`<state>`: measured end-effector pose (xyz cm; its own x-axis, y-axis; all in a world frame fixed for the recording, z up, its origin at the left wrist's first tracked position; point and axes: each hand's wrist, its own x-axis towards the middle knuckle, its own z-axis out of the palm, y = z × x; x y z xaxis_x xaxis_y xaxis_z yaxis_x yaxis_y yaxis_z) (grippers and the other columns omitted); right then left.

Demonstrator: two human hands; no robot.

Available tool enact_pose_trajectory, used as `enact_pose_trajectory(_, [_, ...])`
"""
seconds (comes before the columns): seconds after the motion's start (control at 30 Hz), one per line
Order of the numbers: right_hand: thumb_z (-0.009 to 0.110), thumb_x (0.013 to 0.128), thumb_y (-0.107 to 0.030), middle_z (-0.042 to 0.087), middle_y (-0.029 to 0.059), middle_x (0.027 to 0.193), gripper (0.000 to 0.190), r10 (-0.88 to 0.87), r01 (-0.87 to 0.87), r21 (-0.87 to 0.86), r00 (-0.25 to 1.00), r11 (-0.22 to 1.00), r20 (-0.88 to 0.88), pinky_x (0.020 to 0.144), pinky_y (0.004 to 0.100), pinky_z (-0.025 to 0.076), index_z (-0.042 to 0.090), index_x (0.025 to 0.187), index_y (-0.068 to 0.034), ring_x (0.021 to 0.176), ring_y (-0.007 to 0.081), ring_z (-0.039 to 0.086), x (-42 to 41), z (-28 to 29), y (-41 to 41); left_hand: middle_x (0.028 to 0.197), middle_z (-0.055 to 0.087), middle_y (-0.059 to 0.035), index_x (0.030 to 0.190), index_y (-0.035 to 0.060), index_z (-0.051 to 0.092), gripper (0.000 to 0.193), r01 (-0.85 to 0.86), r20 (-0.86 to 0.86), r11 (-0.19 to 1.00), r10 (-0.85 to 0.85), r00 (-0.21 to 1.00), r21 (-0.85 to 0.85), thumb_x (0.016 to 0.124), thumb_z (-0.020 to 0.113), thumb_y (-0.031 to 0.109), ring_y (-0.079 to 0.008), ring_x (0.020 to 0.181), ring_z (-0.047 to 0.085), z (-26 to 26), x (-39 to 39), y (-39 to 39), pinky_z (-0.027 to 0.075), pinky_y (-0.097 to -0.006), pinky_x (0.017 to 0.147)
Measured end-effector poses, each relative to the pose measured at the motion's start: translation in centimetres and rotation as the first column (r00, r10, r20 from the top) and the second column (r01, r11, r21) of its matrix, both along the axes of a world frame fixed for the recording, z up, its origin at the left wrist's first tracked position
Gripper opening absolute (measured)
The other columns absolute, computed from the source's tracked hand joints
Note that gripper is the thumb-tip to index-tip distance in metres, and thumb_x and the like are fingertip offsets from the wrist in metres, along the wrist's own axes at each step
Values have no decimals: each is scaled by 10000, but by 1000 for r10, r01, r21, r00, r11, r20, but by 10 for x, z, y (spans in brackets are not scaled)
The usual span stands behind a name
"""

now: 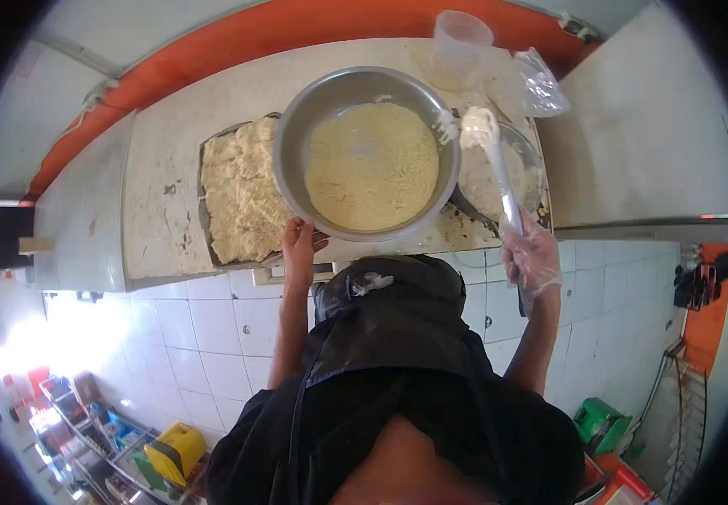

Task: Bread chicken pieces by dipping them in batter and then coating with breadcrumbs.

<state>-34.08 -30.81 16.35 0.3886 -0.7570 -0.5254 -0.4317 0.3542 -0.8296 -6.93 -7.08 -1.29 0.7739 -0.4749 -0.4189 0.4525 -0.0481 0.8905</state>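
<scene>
A large metal bowl holds a layer of pale yellow breadcrumb-like coating. My left hand is bare and grips the bowl's near left rim. In a clear plastic glove, my right hand is closed around metal tongs. The tongs' far end, thick with creamy batter, is above a round container of pale batter right of the bowl. Batter also smears the bowl's right rim. Left of the bowl, partly behind it, lies a dark tray covered with crumb-coated pieces.
A translucent plastic tub and a crumpled clear plastic bag are at the table's back right. The worn table meets a metal-topped surface at left. A shelf rack with a yellow container stands behind me.
</scene>
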Motion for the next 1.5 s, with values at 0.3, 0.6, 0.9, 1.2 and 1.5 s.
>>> enact_pose_trajectory(0.3, [641, 827, -293, 637, 84, 770, 516, 419, -409, -242, 908, 880, -10, 586, 300, 500, 535, 1290, -90, 623, 168, 601, 74, -97, 9, 820, 639, -79, 1006, 36, 504, 182, 5, -20, 998, -4, 1000, 58, 951, 504, 210, -151, 691, 644, 13, -1, -2, 544, -277, 628])
enact_pose_trajectory(0.6, [636, 829, -329, 606, 109, 723, 520, 157, -417, -479, 856, 772, -492, 506, 336, 448, 548, 1261, -53, 514, 184, 562, -19, -51, -42, 848, 650, -82, 1003, 33, 506, 174, 12, -15, 1000, -12, 1000, 16, 955, 502, 201, -168, 688, 665, 6, -1, 3, 553, -277, 630])
enact_pose_trajectory(0.9, [569, 837, -196, 631, 209, 872, 201, 8, -786, -359, 420, 503, -908, 777, 456, 461, 636, 889, -14, 902, 386, 597, 22, -88, -86, 861, 643, -101, 979, 9, 498, 165, 69, 13, 997, -69, 998, -43, 958, 487, 172, -183, 713, 676, 3, -2, 4, 563, -271, 629])
enact_pose_trajectory(1.2, [617, 777, -255, 629, 220, 869, 295, 623, -964, -115, 245, 241, -743, 770, 440, 478, 617, 891, 17, 859, 363, 619, 165, -130, -4, 852, 640, -96, 989, 8, 495, 164, 17, -27, 997, -19, 999, -70, 951, 509, 167, -171, 692, 665, 2, -12, 7, 555, -265, 620])
enact_pose_trajectory(1.5, [692, 723, -279, 643, 215, 1006, 425, 812, -957, 124, 149, 261, -564, 839, 402, 492, 654, 1070, -36, 981, 322, 617, 217, -195, 0, 862, 649, -93, 1039, 7, 502, 178, 50, -100, 993, -61, 993, -106, 949, 515, 159, -145, 683, 648, 13, -23, 25, 545, -263, 613])
